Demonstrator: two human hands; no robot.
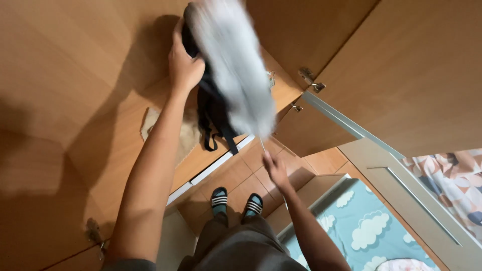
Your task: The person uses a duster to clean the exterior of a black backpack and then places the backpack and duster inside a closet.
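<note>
Fluffy grey duster with thin handle (233, 65): long axis diagonal, head toward top-left at the wood shelf, handle end pointing down-right toward the tiled floor. Head motion-blurred, edges unclear.

Black fabric bag with dangling straps (211, 108): upright-ish on the shelf edge, 2 straps hanging down past the lip.

Surface: light-brown laminate wardrobe shelf (75, 75). Open wardrobe door in matching laminate (416, 70) on the right, metal hinges visible. Beige rough patch on the shelf just beside the bag, material unclear. Below: terracotta floor tiles (236, 175), 2 feet in black striped slides (236, 200), bed with blue cloud-print sheet (361, 226) at lower right.

Left hand (183, 62): clamped on the top of the bag, fingers wrapped round its left side, arm extended up.
Right hand (273, 168): closed on the low end of the duster's handle, well below the head.

Duster head overlaps the bag's right side, just beside the left hand; contact with the bag likely, not certain through blur. Hands well apart, duster spanning between them.
</note>
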